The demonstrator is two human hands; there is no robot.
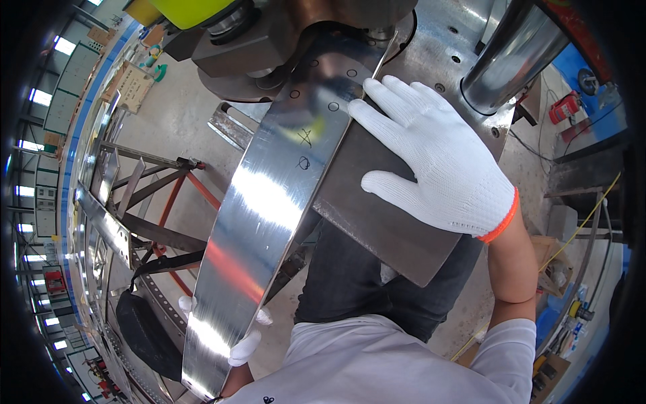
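Observation:
A long polished metal strip (pixel 259 192) runs from under the machine head down toward my left side. Pen-drawn circles and hand-written marks dot its upper part. My left hand (pixel 243 350), in a white glove, grips the strip's lower end, with fingers showing along both edges; the palm is hidden beneath. My right hand (pixel 437 158), in a white knitted glove with an orange cuff, lies with fingers stretched out over a dark flat plate (pixel 397 236). Its fingertips touch the strip's right edge close to the machine. The strip's top end disappears under the dark machine head (pixel 245 50).
A thick shiny steel column (pixel 515 57) rises at upper right from the machine's bolted bed (pixel 451 40). At left stands a steel rack (pixel 145 232) with metal pieces and a black bag (pixel 148 337). A red box (pixel 565 108) sits farther right.

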